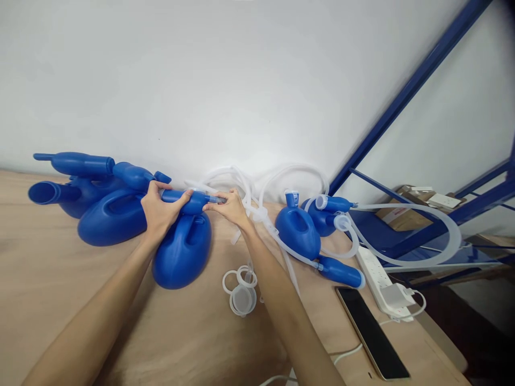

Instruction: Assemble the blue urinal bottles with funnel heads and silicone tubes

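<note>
My left hand (163, 206) is wrapped around a blue plastic urinal funnel (193, 202), held sideways above a blue urinal bottle (183, 257) that stands on the table. At the funnel's narrow right end, thumb and fingers of my right hand (231, 206) pinch a small grey fitting (219, 200). A clear section shows between the funnel and those fingers; my grip hides part of the joint. Below my right forearm lie white rings and a translucent cap (242, 300). Behind my right hand, a translucent hose (245, 179) is coiled against the wall.
More blue urinal bottles (108, 222) and funnels (82, 163) stand at the left. On the right are a bottle (298, 233) and hose-fitted funnels (340, 272). A phone (372, 332), a power strip (376, 273) and a blue metal frame (402, 102) occupy the right side.
</note>
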The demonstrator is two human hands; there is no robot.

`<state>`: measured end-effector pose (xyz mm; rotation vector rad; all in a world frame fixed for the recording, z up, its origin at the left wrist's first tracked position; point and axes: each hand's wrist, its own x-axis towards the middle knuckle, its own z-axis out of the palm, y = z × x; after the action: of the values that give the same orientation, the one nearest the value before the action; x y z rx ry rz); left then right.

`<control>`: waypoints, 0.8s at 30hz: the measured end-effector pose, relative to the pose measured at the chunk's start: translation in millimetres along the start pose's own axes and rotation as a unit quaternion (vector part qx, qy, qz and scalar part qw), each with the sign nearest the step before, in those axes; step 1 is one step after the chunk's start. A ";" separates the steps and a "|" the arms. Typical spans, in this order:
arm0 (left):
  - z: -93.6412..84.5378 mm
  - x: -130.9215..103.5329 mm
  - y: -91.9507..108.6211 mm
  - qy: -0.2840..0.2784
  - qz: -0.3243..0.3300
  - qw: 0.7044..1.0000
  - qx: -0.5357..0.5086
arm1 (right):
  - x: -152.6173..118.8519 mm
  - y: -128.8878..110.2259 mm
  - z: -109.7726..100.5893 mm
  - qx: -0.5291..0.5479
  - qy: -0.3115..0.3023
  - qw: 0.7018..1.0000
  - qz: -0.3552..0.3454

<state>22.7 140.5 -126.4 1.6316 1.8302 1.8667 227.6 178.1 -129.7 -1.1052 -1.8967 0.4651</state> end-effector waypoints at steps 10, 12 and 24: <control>-1.6 4.5 -7.6 -0.016 0.047 0.998 -0.025 | -6.0 -2.5 0.2 -0.042 0.044 0.998 -0.006; -1.4 5.6 -12.4 -0.007 0.038 0.999 -0.023 | -5.5 -2.3 -0.4 -0.071 0.085 0.994 0.011; -12.7 17.8 -1.3 -0.107 0.055 0.993 -0.011 | -7.4 -51.1 -10.0 -0.142 -0.097 0.983 -0.066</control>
<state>5.5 144.1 -113.3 1.8778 1.6588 1.6669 211.3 143.5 -93.6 -1.1376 -2.2446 0.2379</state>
